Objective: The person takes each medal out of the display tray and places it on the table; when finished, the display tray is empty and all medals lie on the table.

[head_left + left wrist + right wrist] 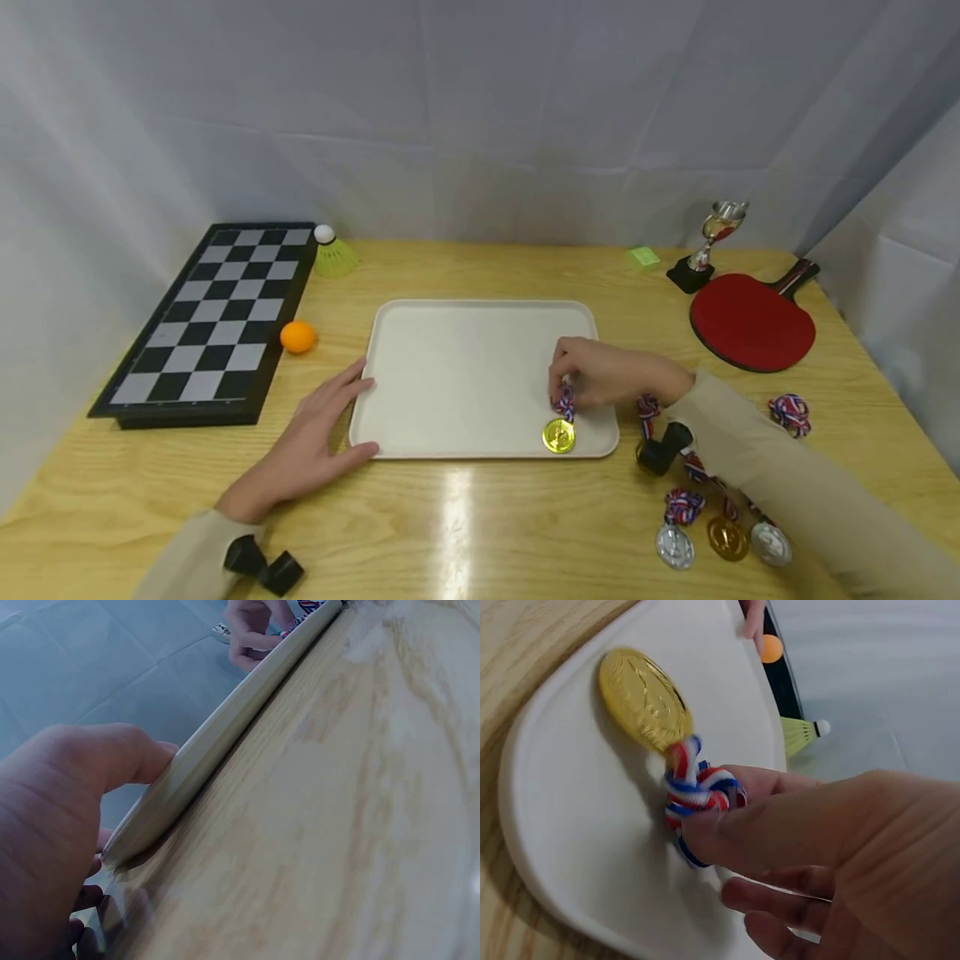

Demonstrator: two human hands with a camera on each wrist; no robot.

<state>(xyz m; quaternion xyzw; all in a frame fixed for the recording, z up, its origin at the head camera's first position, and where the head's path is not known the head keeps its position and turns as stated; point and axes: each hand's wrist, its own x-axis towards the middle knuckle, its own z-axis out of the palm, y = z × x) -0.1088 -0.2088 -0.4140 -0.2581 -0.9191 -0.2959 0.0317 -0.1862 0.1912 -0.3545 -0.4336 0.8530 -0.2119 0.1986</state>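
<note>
A cream tray (480,375) lies in the middle of the wooden table. At its left end my left hand (315,433) rests, fingers extended, with the thumb (139,757) touching the rim. Over the tray's right part my right hand (600,371) pinches the bunched red, white and blue ribbon (697,787) of a gold medal (558,435). The medal's disc hangs toward the tray's front edge, face up and close over the surface. In the right wrist view the thumb and forefinger hold the ribbon while the other fingers curl loosely.
More medals, among them a silver one (675,546) and a bronze one (727,537), lie right, partly under my sleeve. Behind are a red paddle (752,322), a trophy (708,246) and a small green block (643,257). Left are a chessboard (217,317), an orange ball (297,337) and a shuttlecock (334,252).
</note>
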